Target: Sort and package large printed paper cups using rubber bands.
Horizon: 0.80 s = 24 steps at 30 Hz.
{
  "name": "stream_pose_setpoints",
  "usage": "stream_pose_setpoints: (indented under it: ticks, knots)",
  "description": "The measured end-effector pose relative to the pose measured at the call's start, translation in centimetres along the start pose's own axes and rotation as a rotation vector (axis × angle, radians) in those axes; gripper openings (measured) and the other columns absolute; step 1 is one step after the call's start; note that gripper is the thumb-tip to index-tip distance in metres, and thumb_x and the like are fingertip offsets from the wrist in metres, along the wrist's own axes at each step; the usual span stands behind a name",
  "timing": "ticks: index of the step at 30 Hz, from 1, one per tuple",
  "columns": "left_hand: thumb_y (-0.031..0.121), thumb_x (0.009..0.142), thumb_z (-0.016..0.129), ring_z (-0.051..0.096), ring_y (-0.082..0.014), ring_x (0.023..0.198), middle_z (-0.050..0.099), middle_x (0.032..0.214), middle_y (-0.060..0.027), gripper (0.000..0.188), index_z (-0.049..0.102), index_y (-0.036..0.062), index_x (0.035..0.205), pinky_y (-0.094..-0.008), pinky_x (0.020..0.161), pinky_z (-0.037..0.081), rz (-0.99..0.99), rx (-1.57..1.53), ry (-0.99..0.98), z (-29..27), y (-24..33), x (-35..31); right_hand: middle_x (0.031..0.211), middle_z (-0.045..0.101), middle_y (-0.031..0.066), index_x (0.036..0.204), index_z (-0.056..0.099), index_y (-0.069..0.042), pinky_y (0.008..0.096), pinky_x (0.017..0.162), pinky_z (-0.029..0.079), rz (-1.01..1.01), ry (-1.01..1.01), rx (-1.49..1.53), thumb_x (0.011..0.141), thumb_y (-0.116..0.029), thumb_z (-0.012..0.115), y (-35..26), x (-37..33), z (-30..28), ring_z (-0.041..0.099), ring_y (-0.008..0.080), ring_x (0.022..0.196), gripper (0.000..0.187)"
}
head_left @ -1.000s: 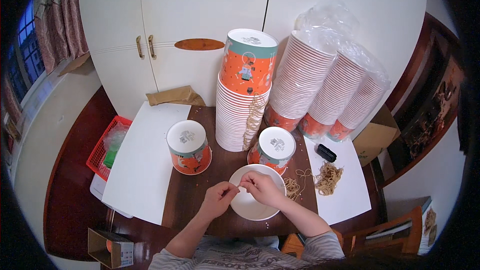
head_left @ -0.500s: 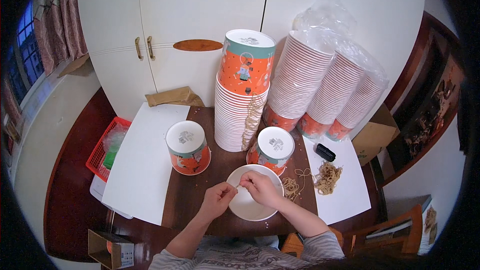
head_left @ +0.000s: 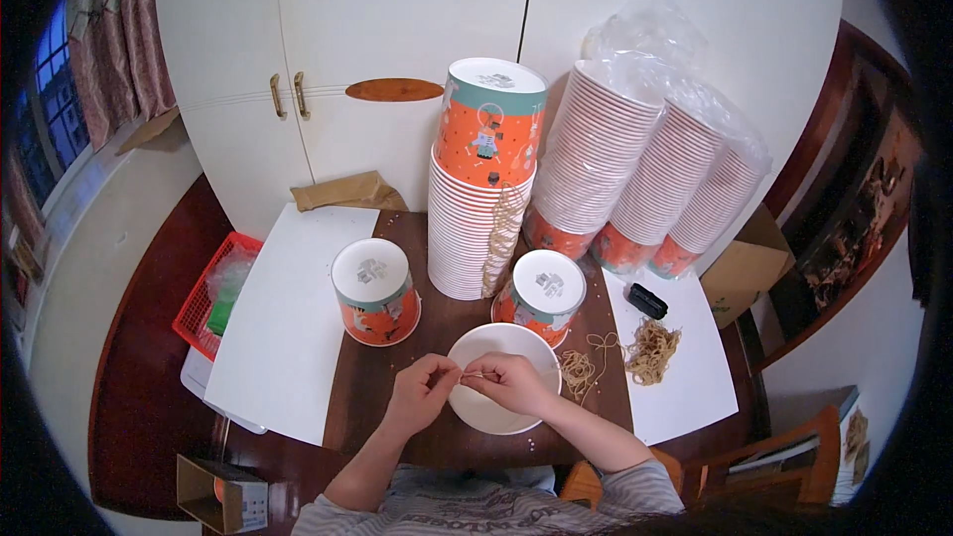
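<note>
a person in grey striped sleeves brings the left hand and right hand together over the near-left part of a white, round, open paper bucket, fingers closed to narrow pinches, tips nearly meeting. something thin and pale shows at the fingertips (too small to identify, and which hand grips it cannot be told). the bucket stands upright on a dark brown wooden table; just right of it lies a loose tangle of tan string, with a fuller tan bundle on the white side panel, near a black oblong object. beyond, two orange-and-green printed paper buckets sit upside down, ahead of a tall inverted bucket stack and plastic-wrapped bucket stacks, backed by white cabinet doors.
</note>
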<state>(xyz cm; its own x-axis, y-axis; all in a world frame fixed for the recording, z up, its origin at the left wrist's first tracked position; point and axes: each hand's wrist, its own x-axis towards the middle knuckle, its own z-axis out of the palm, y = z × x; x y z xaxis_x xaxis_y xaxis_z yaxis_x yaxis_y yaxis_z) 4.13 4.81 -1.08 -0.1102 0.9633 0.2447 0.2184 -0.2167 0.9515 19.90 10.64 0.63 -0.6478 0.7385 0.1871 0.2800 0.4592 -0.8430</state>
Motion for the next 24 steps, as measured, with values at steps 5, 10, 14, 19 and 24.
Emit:
stream_pose_setpoints:
  ticks: [5,10,14,19,24]
  knots:
    - [0.004,0.078,0.054,0.051,-0.0093,0.062,0.055,0.070,-0.0056,0.005,0.054,0.0008,0.081,-0.0218,0.055,0.041,0.057,0.038,0.022,0.1,-0.5,0.1,0.067,0.058,0.0111,0.086,0.060,-0.005,0.0274,0.050,0.042,-0.007,0.019,-0.005,0.074,-0.014,0.061,0.4,-0.3,0.3,0.054,0.0163,0.054,0.015]
    - [0.004,0.078,0.054,0.052,-0.0105,0.062,0.054,0.070,-0.0067,0.005,0.053,0.0008,0.082,-0.0227,0.056,0.042,0.070,0.058,0.030,0.3,-0.3,0.2,0.067,0.058,0.0114,0.084,0.060,-0.003,0.0271,0.050,0.042,-0.019,0.041,0.090,0.073,-0.010,0.062,1.1,-0.4,0.5,0.054,0.0163,0.053,0.014]
    - [0.004,0.078,0.054,0.052,-0.0110,0.062,0.054,0.070,-0.0070,0.005,0.053,0.0010,0.082,-0.0230,0.056,0.042,0.051,0.053,0.034,0.4,-0.4,0.1,0.065,0.058,0.0103,0.084,0.060,-0.003,0.0264,0.049,0.042,0.037,0.005,0.080,0.073,-0.010,0.062,0.8,-0.5,0.3,0.053,0.0149,0.053,0.013]
    - [0.006,0.077,0.055,0.051,-0.0114,0.060,0.054,0.070,-0.0066,0.006,0.054,0.0013,0.081,-0.0228,0.054,0.041,0.081,0.100,0.066,0.3,-1.0,-0.3,0.065,0.057,0.0093,0.084,0.059,-0.003,0.0266,0.049,0.042,-0.015,-0.011,-0.041,0.074,-0.011,0.061,-0.5,-0.4,-0.6,0.053,0.0149,0.053,0.013]
    - [0.007,0.075,0.058,0.049,-0.0106,0.059,0.053,0.070,-0.0058,0.008,0.055,0.0029,0.082,-0.0228,0.053,0.040,-0.001,0.042,0.047,0.5,-1.2,-0.4,0.066,0.055,0.0091,0.086,0.058,-0.004,0.0272,0.050,0.041,-0.090,0.058,0.040,0.075,-0.012,0.059,0.1,-0.6,-1.1,0.053,0.0159,0.054,0.014]
